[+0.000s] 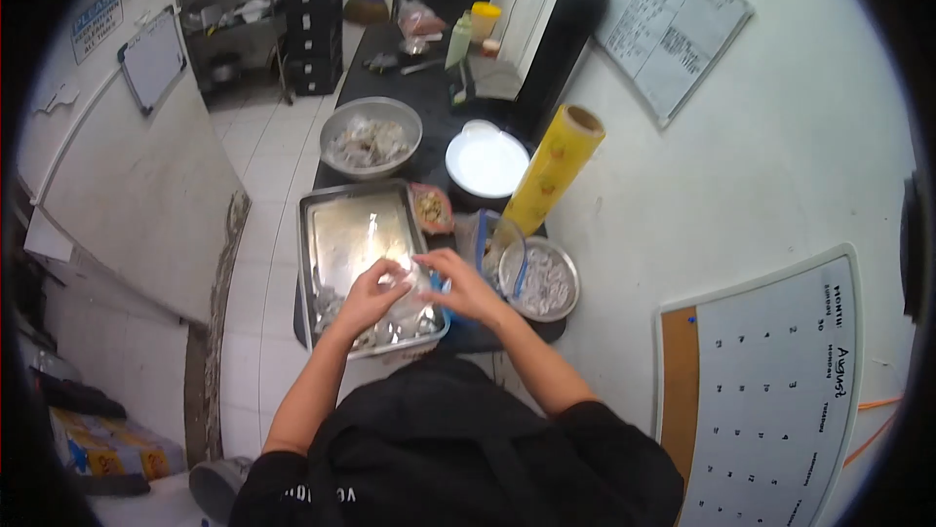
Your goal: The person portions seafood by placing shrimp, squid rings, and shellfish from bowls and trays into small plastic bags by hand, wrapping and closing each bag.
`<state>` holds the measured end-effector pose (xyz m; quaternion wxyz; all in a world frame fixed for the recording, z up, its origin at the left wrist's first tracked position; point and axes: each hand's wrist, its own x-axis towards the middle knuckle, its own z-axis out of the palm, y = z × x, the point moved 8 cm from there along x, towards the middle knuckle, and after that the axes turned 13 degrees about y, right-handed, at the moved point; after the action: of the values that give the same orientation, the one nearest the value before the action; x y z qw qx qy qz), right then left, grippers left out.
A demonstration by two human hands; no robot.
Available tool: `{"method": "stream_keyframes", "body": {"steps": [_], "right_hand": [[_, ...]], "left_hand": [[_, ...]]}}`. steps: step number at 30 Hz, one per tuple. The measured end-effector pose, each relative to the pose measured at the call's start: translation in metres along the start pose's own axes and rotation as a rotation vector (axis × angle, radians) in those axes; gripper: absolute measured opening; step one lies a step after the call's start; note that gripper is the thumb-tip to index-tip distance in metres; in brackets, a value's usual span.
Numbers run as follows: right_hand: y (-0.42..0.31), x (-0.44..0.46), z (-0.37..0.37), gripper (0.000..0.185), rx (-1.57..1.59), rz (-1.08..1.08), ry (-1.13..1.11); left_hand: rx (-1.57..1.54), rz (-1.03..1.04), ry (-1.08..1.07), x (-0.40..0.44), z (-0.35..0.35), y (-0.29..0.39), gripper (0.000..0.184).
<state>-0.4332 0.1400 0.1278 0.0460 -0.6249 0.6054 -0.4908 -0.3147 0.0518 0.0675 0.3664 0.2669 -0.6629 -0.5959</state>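
Both hands are close together over the near right part of a metal tray [356, 225]. My left hand [370, 298] has its fingers curled at a clear plastic piece [408, 301]. On the other side of that plastic, my right hand [460, 283] is bent with its fingertips pinched at the upper edge. What lies inside the plastic is too blurred to tell. Several clear plastic-wrapped pieces [331, 311] rest in the near part of the tray. Beside the tray are a small bag of chopped food [432, 208] and a zip bag with a blue seal [522, 273].
A metal bowl of plastic-wrapped pieces [370, 137] stands beyond the tray. To the right are a white plate [487, 162], an upright yellow roll [553, 171] and a round bowl of small packets [548, 283]. A green bottle [458, 42] stands at the far end.
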Motion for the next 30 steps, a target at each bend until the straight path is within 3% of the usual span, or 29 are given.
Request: {"method": "stream_keyframes", "body": {"steps": [1, 2, 3, 4, 6, 9, 10, 13, 14, 16, 18, 20, 21, 22, 23, 24, 26, 27, 28, 30], "right_hand": [[0.021, -0.003, 0.006, 0.027, -0.012, 0.05, 0.0], [0.044, -0.007, 0.013, 0.022, -0.016, 0.103, -0.008], [0.062, -0.008, 0.016, 0.017, 0.177, 0.298, 0.038], [0.076, -0.008, 0.018, 0.013, 0.357, 0.486, 0.084], [0.069, -0.01, 0.024, 0.011, 0.706, 0.621, 0.064], [0.056, -0.024, 0.037, 0.016, 0.979, 0.778, 0.051], [0.054, -0.027, 0.039, 0.016, 0.98, 0.782, 0.042], [0.078, -0.046, 0.045, 0.029, 0.332, 0.631, -0.157], [0.091, -0.054, 0.052, 0.029, 0.337, 0.638, -0.156], [0.116, -0.065, 0.055, 0.033, 0.346, 0.719, -0.06], [0.111, -0.062, 0.057, 0.026, 0.399, 0.681, -0.014], [0.115, -0.068, 0.062, 0.016, 0.947, 1.009, 0.17], [0.112, -0.065, 0.065, 0.008, 1.159, 1.028, 0.158], [0.113, -0.068, 0.062, 0.008, 1.156, 1.028, 0.178], [0.105, -0.068, 0.068, 0.01, 1.196, 1.018, 0.087], [0.097, -0.069, 0.074, 0.012, 1.236, 1.004, -0.003], [0.099, -0.074, 0.075, 0.016, 1.064, 0.994, -0.022], [0.106, -0.077, 0.073, 0.017, 0.738, 0.894, -0.12], [0.111, -0.08, 0.07, 0.017, 0.414, 0.788, -0.21], [0.121, -0.083, 0.065, 0.017, 0.375, 0.803, -0.145]], "left_hand": [[0.107, -0.056, -0.044, 0.0, 0.002, 0.0, 0.034], [0.255, 0.125, -0.038, 0.002, -0.001, 0.001, 0.039], [0.335, 0.078, 0.007, -0.001, -0.009, 0.006, 0.042], [0.349, 0.047, 0.038, -0.001, -0.017, 0.009, 0.041], [0.305, -0.076, 0.157, 0.0, -0.037, -0.023, 0.029], [0.411, -0.126, 0.193, -0.002, -0.046, -0.036, 0.018], [0.177, -0.235, 0.24, -0.003, -0.046, -0.047, 0.016], [-0.297, -0.452, 0.301, -0.008, -0.043, -0.063, 0.015], [-0.539, -0.559, 0.305, -0.012, -0.038, -0.067, 0.016], [-0.599, -0.579, 0.225, -0.015, -0.029, -0.058, 0.025], [-0.801, -0.433, 0.102, -0.018, -0.016, -0.036, 0.029], [-0.619, -0.386, 0.081, -0.022, -0.013, -0.048, 0.03], [-0.241, -0.288, 0.123, -0.021, -0.02, -0.059, 0.03], [0.131, -0.178, 0.159, -0.019, -0.024, -0.068, 0.03], [0.016, -0.321, 0.261, -0.022, -0.026, -0.072, 0.027], [0.017, -0.318, 0.242, -0.02, -0.024, -0.08, 0.027], [-0.121, -0.336, 0.357, -0.016, -0.033, -0.095, 0.025], [-0.387, -0.434, 0.415, -0.017, -0.032, -0.102, 0.023], [-0.382, -0.437, 0.393, -0.016, -0.034, -0.101, 0.023], [-0.907, -0.675, 0.126, -0.018, -0.008, -0.081, 0.025]]}}
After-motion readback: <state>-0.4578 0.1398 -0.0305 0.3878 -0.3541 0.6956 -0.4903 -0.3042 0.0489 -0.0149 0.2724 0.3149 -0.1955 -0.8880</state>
